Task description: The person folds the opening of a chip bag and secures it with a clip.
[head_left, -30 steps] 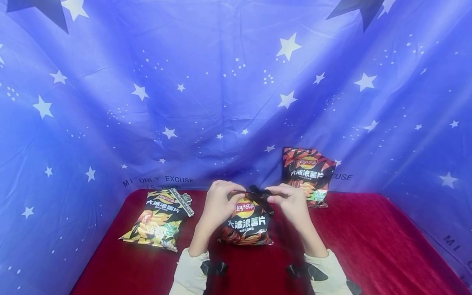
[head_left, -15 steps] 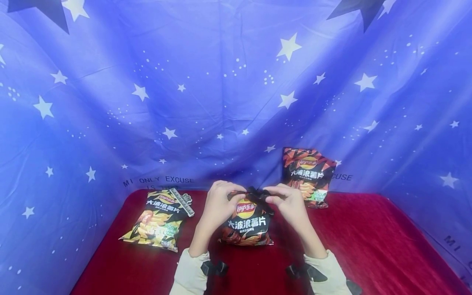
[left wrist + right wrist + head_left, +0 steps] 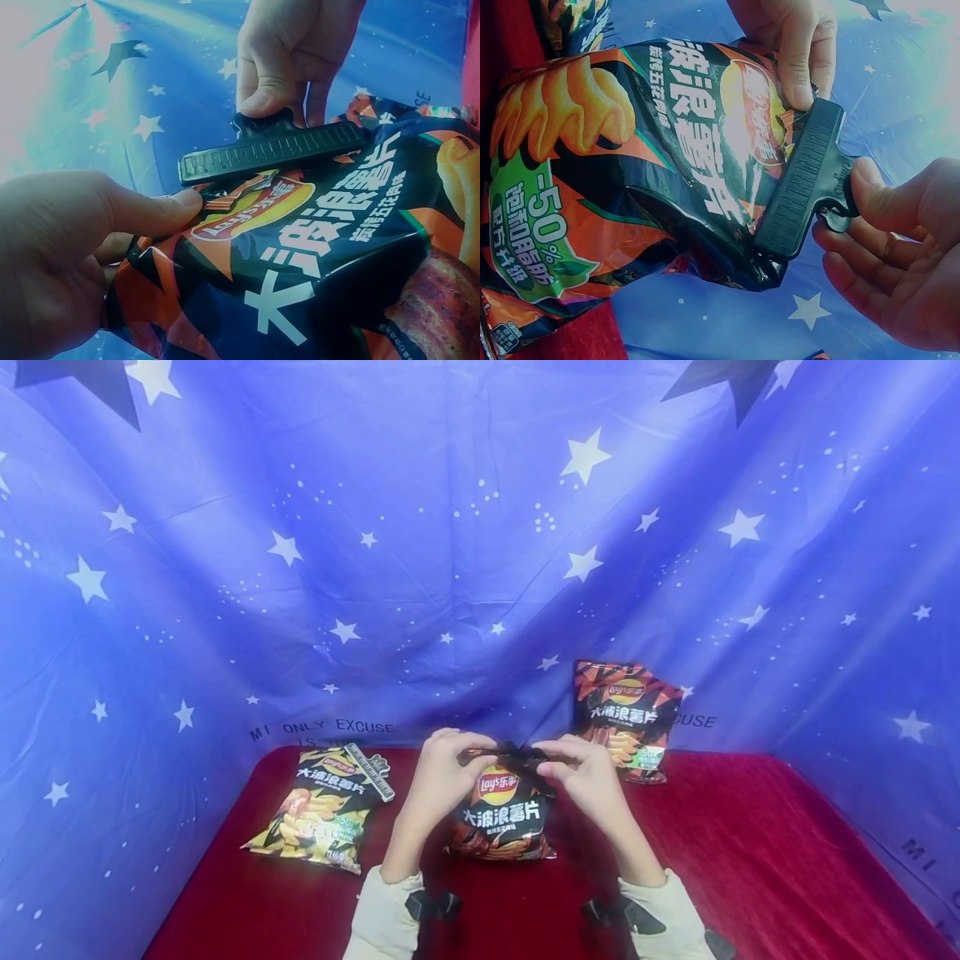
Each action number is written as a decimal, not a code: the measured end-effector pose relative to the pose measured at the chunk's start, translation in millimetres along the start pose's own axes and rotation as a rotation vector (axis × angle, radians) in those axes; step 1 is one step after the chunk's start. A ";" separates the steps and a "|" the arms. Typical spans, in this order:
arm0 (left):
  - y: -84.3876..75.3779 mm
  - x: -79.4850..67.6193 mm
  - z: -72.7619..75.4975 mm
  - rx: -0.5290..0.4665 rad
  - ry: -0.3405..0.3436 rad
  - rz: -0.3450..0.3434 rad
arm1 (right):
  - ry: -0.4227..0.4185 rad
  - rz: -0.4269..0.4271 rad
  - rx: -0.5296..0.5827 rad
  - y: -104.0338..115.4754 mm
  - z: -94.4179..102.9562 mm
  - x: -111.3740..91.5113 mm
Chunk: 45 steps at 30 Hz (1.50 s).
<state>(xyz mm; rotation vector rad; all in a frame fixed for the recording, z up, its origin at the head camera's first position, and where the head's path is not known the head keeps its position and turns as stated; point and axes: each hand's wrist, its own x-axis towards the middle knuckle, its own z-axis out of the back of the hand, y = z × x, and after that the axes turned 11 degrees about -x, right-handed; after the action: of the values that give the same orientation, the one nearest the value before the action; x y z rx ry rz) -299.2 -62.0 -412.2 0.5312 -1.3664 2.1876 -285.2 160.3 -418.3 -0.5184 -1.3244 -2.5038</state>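
A black and orange-red bag of potato chips (image 3: pixel 502 827) stands in the middle of the red table in the head view. My left hand (image 3: pixel 444 777) pinches its folded top edge at the left corner, thumb in front. A long black bag clip (image 3: pixel 802 180) with ribbed bars lies across the top edge, covering its right part. The thumb and fingers of my right hand (image 3: pixel 904 240) pinch the clip's handle. In the left wrist view the clip (image 3: pixel 274 154) reaches close to the left thumb. The back bar of the clip is hidden.
On the left lies a yellow and black chip bag (image 3: pixel 315 814) with a white keyboard-patterned clip (image 3: pixel 371 772) at its top corner. Another red and black chip bag (image 3: pixel 622 718) leans at the back right. A blue star-printed cloth (image 3: pixel 450 568) hangs behind the red table (image 3: pixel 750 860).
My right hand has shifted very slightly left with the black clip. My left hand and the bags look almost unmoved.
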 end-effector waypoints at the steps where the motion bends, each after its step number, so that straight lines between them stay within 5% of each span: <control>1: 0.1 -0.2 0.3 -0.005 0.002 0.002 | 0.009 -0.005 0.008 0.2 0.0 -0.1; 20: 0.0 -0.3 7.7 -0.075 0.131 -0.010 | 0.062 -0.026 -0.015 4.2 0.1 -1.7; 45: -7.8 -3.5 -7.2 0.149 -0.063 -0.016 | 0.097 0.086 -0.018 2.3 1.7 -1.0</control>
<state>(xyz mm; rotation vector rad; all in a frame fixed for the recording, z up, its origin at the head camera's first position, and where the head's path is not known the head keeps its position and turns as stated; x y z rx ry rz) -292.2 -53.3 -411.7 0.6685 -1.2319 2.2891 -283.2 160.5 -416.1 -0.4416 -1.2191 -2.4397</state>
